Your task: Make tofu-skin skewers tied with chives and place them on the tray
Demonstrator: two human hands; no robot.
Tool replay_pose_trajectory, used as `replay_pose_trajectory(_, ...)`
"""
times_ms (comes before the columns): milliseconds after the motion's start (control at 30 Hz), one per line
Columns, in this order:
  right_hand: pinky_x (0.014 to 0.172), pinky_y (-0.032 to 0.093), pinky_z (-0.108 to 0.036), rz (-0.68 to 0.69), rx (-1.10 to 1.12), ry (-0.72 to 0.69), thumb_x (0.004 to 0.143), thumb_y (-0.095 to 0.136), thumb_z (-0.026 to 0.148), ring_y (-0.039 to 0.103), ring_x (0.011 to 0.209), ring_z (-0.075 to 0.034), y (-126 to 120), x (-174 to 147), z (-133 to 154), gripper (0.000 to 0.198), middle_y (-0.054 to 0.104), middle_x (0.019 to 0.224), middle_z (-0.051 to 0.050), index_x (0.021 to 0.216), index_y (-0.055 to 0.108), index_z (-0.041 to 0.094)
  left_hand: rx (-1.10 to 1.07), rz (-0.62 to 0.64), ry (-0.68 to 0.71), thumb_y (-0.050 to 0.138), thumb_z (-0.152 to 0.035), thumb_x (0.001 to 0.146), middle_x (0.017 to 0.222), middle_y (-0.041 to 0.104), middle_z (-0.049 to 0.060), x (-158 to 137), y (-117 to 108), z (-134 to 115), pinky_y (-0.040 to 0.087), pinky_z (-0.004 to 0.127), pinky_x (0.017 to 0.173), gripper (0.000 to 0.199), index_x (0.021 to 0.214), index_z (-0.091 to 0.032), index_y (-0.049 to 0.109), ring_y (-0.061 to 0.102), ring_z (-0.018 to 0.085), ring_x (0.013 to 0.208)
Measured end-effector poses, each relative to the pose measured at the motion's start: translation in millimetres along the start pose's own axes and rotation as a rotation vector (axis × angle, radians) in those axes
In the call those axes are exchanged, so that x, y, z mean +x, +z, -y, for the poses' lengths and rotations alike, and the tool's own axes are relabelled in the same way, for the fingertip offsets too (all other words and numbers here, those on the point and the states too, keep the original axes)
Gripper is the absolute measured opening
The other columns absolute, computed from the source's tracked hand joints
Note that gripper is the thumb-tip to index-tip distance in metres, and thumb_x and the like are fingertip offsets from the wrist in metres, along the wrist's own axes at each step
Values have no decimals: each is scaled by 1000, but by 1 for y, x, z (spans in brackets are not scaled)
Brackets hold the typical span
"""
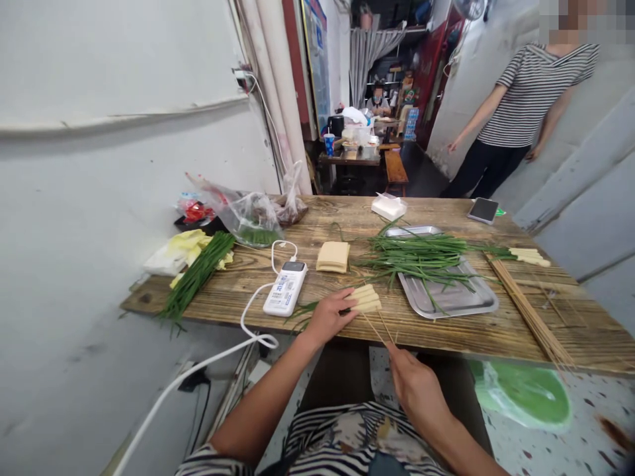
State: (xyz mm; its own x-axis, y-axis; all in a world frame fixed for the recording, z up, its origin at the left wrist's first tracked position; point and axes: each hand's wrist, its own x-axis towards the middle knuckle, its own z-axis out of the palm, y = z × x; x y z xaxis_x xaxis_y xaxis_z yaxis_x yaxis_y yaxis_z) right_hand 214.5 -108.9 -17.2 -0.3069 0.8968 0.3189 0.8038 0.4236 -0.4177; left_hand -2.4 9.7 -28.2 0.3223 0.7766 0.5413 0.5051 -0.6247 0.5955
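My left hand (328,316) grips a row of pale yellow tofu-skin rolls (366,299) near the table's front edge, its fingers over their left ends. Green chives (303,309) stick out to the left of that hand. Closed around thin bamboo skewers (381,327), my right hand (415,380) sits just below the table edge. Two skewers reach up from it, and their far ends meet the lower right side of the rolls; I cannot tell how deep they go in. Beyond the rolls lies a stack of square tofu-skin sheets (333,256).
Loose chives (421,254) lie across a metal tray (446,304). To its right are a bundle of skewers (528,311) and finished-looking rolls (530,256). A white power bank (286,289) with cable, a chive bundle (201,274), plastic bags (253,215) and a phone (483,210) surround the workspace. A person (536,99) stands behind.
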Motion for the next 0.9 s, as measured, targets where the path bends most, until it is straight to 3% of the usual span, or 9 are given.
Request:
replay_pose_trajectory(167, 56, 51, -23, -34, -94, -54, 91, 34, 12, 64, 56, -15, 1, -3, -3, 45, 71, 75, -9, 133, 49, 9, -19, -11, 18, 71, -22, 78, 116, 67, 14, 0, 1, 1, 54, 39, 92, 20, 96, -17, 73, 66, 23, 104)
replay_pose_trajectory(400, 48, 41, -20, -34, -211, -137, 90, 39, 11, 60, 48, -12, -1, -3, 0, 39, 70, 66, -6, 123, 58, 9, -20, -3, -22, 71, -22, 77, 117, 67, 13, 1, 0, -1, 54, 39, 91, 21, 97, -19, 73, 66, 23, 103)
replay_pose_trajectory(900, 49, 33, -23, -79, -289, -179, 87, 42, 8, 56, 45, -11, 1, -1, 0, 35, 66, 58, -2, 115, 63, 8, -62, 2, -82, 73, -21, 75, 116, 67, 11, 3, -4, -9, 54, 38, 92, 21, 96, -19, 74, 67, 23, 103)
